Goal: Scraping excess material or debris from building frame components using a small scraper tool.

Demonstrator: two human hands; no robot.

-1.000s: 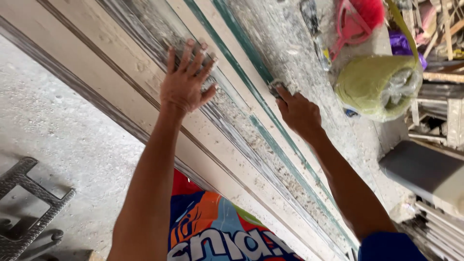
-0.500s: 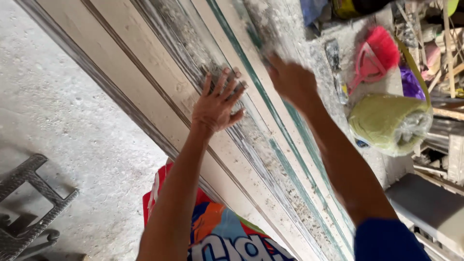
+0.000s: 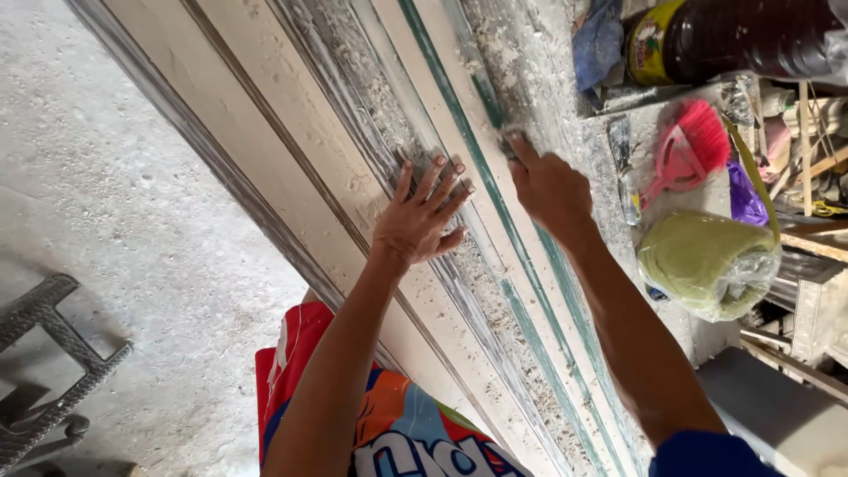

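A long stack of pale moulded planks (image 3: 291, 168) runs diagonally from top left to bottom right, dusty with white scrapings and green stripes. My left hand (image 3: 422, 216) lies flat on the planks with its fingers spread. My right hand (image 3: 546, 184) is closed around a small dark scraping tool (image 3: 507, 139) pressed against a green-edged groove; most of the tool is hidden by my fingers.
A pink brush (image 3: 685, 150), a yellow-green bag (image 3: 707, 261), a blue cloth (image 3: 596, 44) and a dark bottle (image 3: 733, 35) lie right of the planks. A grey woven chair edge (image 3: 44, 353) stands at bottom left on the concrete floor (image 3: 115, 221). Colourful fabric (image 3: 397, 433) sits below.
Both hands have moved along the planks. The view has shifted, bringing the bottle and blue cloth into sight.
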